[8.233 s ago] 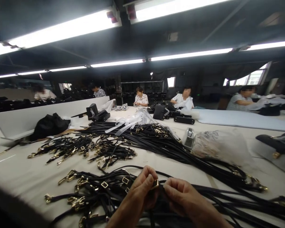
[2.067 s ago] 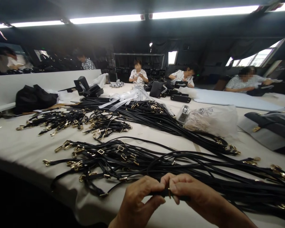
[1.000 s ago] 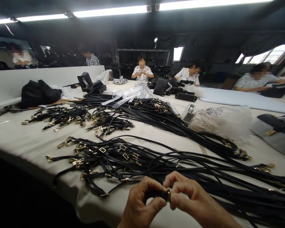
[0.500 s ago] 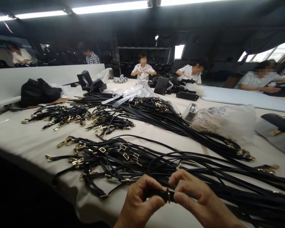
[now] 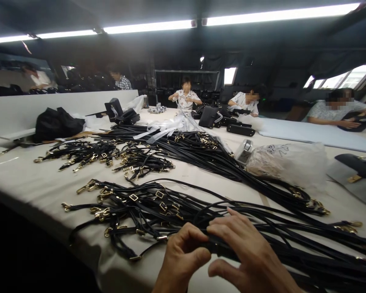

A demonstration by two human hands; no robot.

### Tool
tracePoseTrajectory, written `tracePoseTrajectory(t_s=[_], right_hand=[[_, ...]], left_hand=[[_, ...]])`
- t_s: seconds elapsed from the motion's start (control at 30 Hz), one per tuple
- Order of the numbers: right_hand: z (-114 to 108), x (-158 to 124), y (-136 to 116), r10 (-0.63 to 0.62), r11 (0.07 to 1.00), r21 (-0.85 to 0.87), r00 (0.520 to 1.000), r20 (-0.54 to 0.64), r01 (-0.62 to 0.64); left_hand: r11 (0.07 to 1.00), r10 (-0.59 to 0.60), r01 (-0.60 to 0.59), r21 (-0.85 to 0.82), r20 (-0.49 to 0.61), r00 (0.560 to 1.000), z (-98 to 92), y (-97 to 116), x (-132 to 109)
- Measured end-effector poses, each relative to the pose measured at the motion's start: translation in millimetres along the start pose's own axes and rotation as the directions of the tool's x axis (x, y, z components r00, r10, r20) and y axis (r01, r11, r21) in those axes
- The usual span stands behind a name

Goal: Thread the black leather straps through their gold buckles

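Low in the head view, my left hand (image 5: 184,254) pinches a short end of black strap (image 5: 215,241) between thumb and fingers. My right hand (image 5: 248,248) lies over the strap with its fingers stretched along it. Its thumb stands away from the fingers, below the strap. Part of the strap is hidden behind both hands. Just beyond them lies a pile of black straps (image 5: 158,203) with gold rectangular buckles and gold clasps, trailing off to the right.
Farther back are shorter straps (image 5: 103,152), a bundle of long straps (image 5: 201,156), a clear plastic bag (image 5: 288,162) and a small metal box (image 5: 245,151). A black cloth bundle (image 5: 57,124) sits at left. Several people work around the table, including a person (image 5: 186,97) at its far side.
My right hand has turned from a pinch at the strap to lying over it, its thumb dropping away. The left hand keeps its pinch. The gold ring between them no longer shows clearly.
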State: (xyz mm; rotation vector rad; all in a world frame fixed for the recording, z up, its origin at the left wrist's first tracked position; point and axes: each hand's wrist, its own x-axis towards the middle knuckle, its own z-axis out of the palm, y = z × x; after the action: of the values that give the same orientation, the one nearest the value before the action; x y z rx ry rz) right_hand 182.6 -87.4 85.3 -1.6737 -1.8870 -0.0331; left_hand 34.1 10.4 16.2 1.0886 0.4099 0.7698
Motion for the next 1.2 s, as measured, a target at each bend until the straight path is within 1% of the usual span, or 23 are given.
tracePoseTrajectory(t_s=[0.07,0.1,0.13,0.17,0.2,0.23,0.27,0.33,0.4,0.43,0.5,0.57,0.63,0.7,0.77,0.83,0.93,0.97,1.03,1.07,1.1,1.13,1.2], right_hand=[[1,2,-4,-0.063,0.997,-0.033,0.998,0.026,0.063],[2,1,-6,-0.065,0.997,-0.040,0.998,0.025,0.066],[4,1,-7,-0.064,0.997,-0.045,0.998,0.014,0.064],[5,0,-8,-0.069,0.997,-0.046,0.998,0.005,0.070],[5,0,-10,-0.081,0.996,-0.043,0.997,0.002,0.081],[5,0,-12,-0.095,0.995,-0.039,0.995,0.005,0.095],[5,1,-15,-0.114,0.993,-0.037,0.993,0.012,0.114],[2,4,-22,-0.169,0.984,-0.044,0.985,0.031,0.170],[0,6,-28,-0.218,0.973,-0.069,0.975,0.034,0.220],[-2,7,-31,-0.233,0.969,-0.080,0.972,0.032,0.235],[-4,6,-33,-0.221,0.972,-0.074,0.975,0.035,0.223],[-5,5,-32,-0.177,0.984,-0.020,0.982,0.067,0.178],[-6,3,-29,-0.113,0.992,0.058,0.989,0.093,0.108],[-7,-1,-25,-0.038,0.989,0.144,0.996,0.077,0.026],[-9,-5,-20,0.050,0.970,0.233,0.997,0.060,-0.063],[-12,-12,-15,0.160,0.937,0.299,0.983,0.092,-0.180],[-17,-19,-10,0.341,0.866,0.318,0.921,0.189,-0.386],[-18,-19,-9,0.380,0.845,0.317,0.900,0.212,-0.431],[-19,-17,-10,0.408,0.811,0.334,0.874,0.265,-0.480],[-19,-14,-10,0.411,0.782,0.367,0.859,0.306,-0.504],[-19,-11,-10,0.410,0.728,0.422,0.836,0.364,-0.540],[-19,-8,-9,0.393,0.648,0.489,0.806,0.442,-0.584],[-20,-4,-4,0.314,0.470,0.592,0.750,0.582,-0.655]], left_hand=[[0.996,-0.082,0.083,-0.038,0.023,0.996,-1.6,6,-2],[0.996,-0.084,0.085,-0.023,0.022,0.996,-3.1,11,-3],[0.998,-0.055,0.054,0.031,0.013,0.998,-5.0,18,-5],[0.992,0.000,-0.002,0.125,0.011,1.000,-7.0,25,-6],[0.966,0.063,-0.069,0.247,0.034,0.997,-8.7,32,-8],[0.918,0.108,-0.132,0.375,0.083,0.991,-10.0,39,-9],[0.854,0.126,-0.182,0.488,0.144,0.981,-10.5,44,-11],[0.741,0.096,-0.244,0.626,0.262,0.960,-9.5,52,-13],[0.692,0.042,-0.261,0.673,0.323,0.945,-6.5,56,-14],[0.691,0.020,-0.257,0.676,0.338,0.941,-4.8,58,-15],[0.737,-0.021,-0.231,0.636,0.363,0.931,-1.6,59,-15],[0.814,-0.037,-0.197,0.546,0.387,0.921,0.5,60,-16],[0.890,-0.028,-0.157,0.428,0.393,0.919,1.1,60,-18],[0.948,-0.020,-0.092,0.306,0.345,0.938,-0.6,59,-22],[0.983,-0.062,0.011,0.183,0.274,0.960,-5.5,58,-27],[0.989,-0.141,0.127,0.077,0.224,0.964,-14.3,57,-34],[0.962,-0.263,0.271,-0.021,0.180,0.948,-33.2,52,-44],[0.951,-0.299,0.308,-0.031,0.170,0.939,-39.9,49,-47],[0.933,-0.353,0.360,-0.018,0.156,0.922,-52.0,42,-49],[0.930,-0.363,0.366,0.004,0.153,0.919,-56.8,39,-49],[0.933,-0.358,0.357,0.037,0.150,0.921,-60.5,36,-47],[0.941,-0.338,0.331,0.075,0.140,0.931,-63.0,34,-45],[0.956,-0.277,0.259,0.138,0.131,0.952,-65.0,34,-38]])
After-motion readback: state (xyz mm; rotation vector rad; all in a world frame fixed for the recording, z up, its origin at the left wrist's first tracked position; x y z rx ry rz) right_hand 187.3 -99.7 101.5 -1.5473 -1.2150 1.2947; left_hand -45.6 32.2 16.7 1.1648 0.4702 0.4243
